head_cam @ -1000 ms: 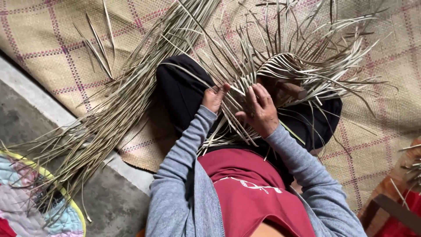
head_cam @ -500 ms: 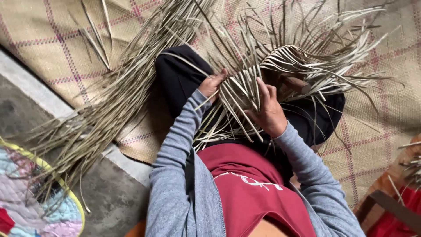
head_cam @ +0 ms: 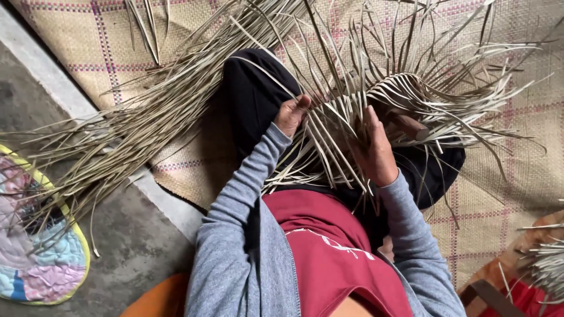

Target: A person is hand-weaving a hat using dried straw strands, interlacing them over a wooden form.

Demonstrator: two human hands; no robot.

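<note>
While both hands work the strips (head_cam: 341, 135) over the lap | left hand (head_cam: 292, 114) pinches one strip | right hand (head_cam: 376, 152) curled, grip unclear | mat (head_cam: 88, 47) beneath

left hand (head_cam: 292, 114) | right hand (head_cam: 374, 149) | gripping dried leaf strips (head_cam: 335, 141) | woven mat (head_cam: 88, 47)

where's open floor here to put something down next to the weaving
Bare grey floor lies between the quilted cushion and the mat's edge. Bare mat lies right of the legs. Around both hands, left and right, the strips crowd.
</note>
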